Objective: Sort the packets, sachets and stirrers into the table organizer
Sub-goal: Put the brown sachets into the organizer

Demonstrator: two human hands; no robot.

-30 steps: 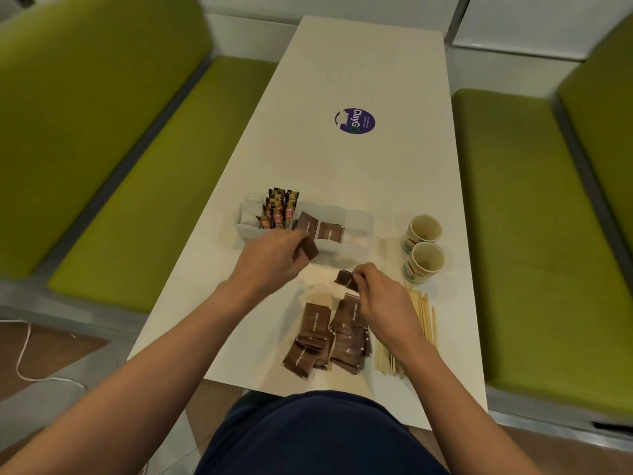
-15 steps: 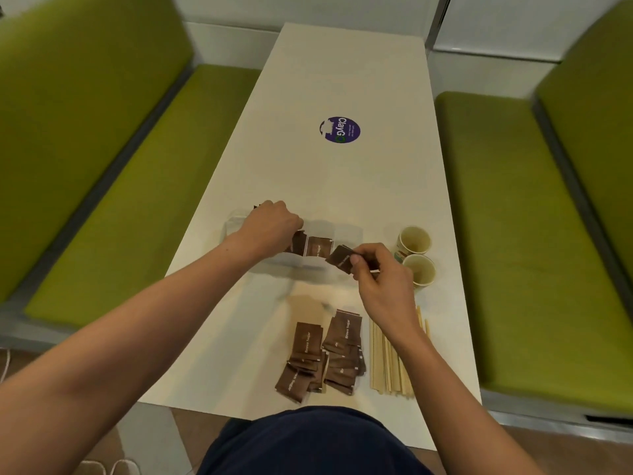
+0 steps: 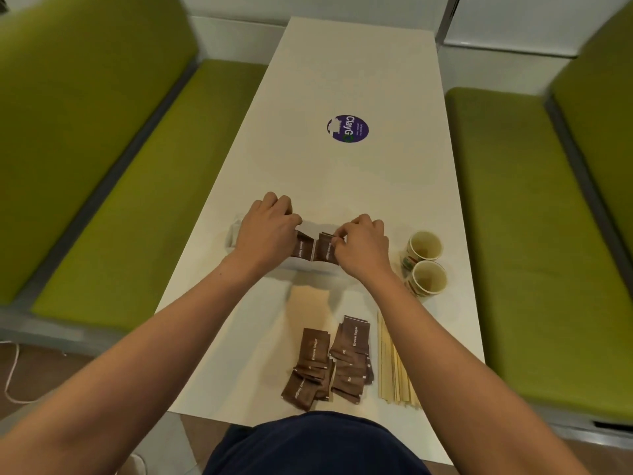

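Right hand (image 3: 363, 248) had carried its pinched brown sugar sachet (image 3: 325, 250) from the counter (image 3: 342, 183) into the organizer (image 3: 308, 267) beside the left hand (image 3: 270, 231), whose grasp could not be determined; loose sachets (image 3: 329, 361) and stirrers (image 3: 394, 365) remained unsorted.

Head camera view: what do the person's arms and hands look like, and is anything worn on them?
The left forearm and right forearm are bare to the frame's edge, with no sleeves in sight. The left hand and right hand wear no gloves, and no watch, ring or bracelet shows. Below them, a dark navy garment covers the body.
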